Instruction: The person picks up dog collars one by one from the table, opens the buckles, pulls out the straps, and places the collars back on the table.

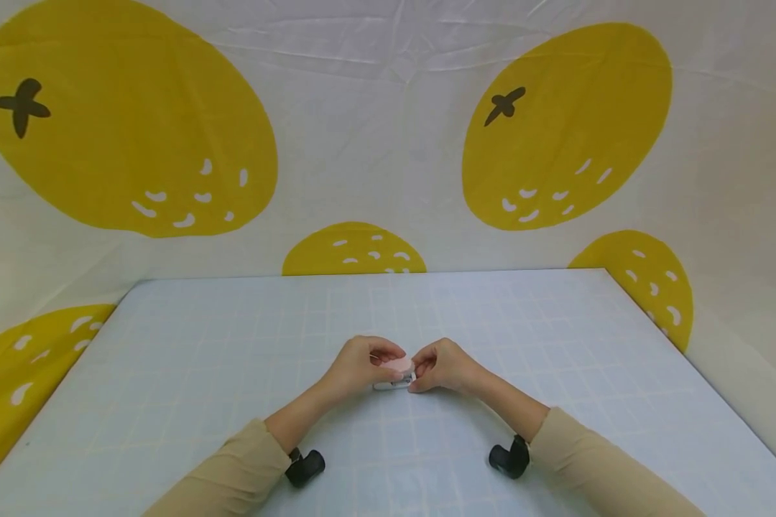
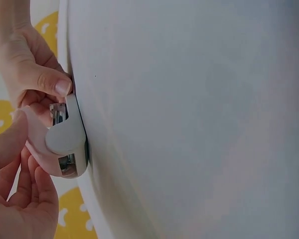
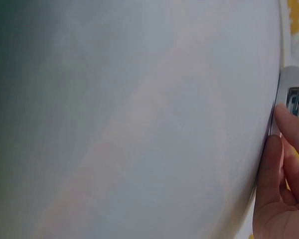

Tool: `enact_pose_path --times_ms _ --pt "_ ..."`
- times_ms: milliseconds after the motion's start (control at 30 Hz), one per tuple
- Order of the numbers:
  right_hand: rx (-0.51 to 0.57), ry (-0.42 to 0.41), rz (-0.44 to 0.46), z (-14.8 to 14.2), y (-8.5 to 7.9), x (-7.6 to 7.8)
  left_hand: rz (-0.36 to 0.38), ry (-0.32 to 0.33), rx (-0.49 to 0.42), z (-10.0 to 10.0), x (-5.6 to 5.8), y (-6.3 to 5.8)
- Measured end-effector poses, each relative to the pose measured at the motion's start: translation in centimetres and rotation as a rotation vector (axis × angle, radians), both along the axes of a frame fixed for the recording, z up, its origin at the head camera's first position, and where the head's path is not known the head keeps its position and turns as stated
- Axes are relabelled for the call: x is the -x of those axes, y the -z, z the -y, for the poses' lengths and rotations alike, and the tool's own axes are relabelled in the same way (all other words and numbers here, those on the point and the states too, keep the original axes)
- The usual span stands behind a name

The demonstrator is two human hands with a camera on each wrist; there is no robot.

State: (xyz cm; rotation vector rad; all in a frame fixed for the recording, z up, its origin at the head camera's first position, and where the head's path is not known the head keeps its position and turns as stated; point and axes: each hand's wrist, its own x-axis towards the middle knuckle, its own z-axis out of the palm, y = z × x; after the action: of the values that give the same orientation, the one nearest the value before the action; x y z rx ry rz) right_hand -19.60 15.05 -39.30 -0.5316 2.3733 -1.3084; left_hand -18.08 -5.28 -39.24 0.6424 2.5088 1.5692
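Observation:
A small pink-and-white stapler (image 1: 399,365) sits low over the table, between my two hands. My left hand (image 1: 356,365) grips its pink top cover, thumb on the near side. In the left wrist view that cover stands raised from the white stapler body (image 2: 70,134), and the metal staple channel shows between them. My right hand (image 1: 451,366) pinches the opposite end of the white base with thumb and fingers. The right wrist view catches only part of the stapler (image 3: 292,77), with my right hand (image 3: 281,199) at its end. Fingers hide the stapler's tip.
A pale blue checked cloth (image 1: 233,345) covers the table. Behind it hangs a white sheet (image 1: 368,143) printed with big yellow fruit shapes. Black wrist cameras (image 1: 305,468) sit below both forearms, at the beige sleeves (image 1: 233,467).

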Motion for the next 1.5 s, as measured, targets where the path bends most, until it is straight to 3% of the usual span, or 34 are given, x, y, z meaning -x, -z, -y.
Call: enact_pose_path --times_ms 600,767,1500 --pt "-0.003 -0.006 -0.006 -0.1 0.2 0.1 0.02 0.062 0.022 0.1 0.2 -0.2" --pt "-0.006 0.002 0.001 -0.1 0.2 0.1 -0.01 0.078 0.046 0.0 0.4 -0.3" --pt "0.014 -0.015 0.018 -0.2 0.0 0.0 -0.033 0.065 0.132 -0.6 0.4 -1.2"
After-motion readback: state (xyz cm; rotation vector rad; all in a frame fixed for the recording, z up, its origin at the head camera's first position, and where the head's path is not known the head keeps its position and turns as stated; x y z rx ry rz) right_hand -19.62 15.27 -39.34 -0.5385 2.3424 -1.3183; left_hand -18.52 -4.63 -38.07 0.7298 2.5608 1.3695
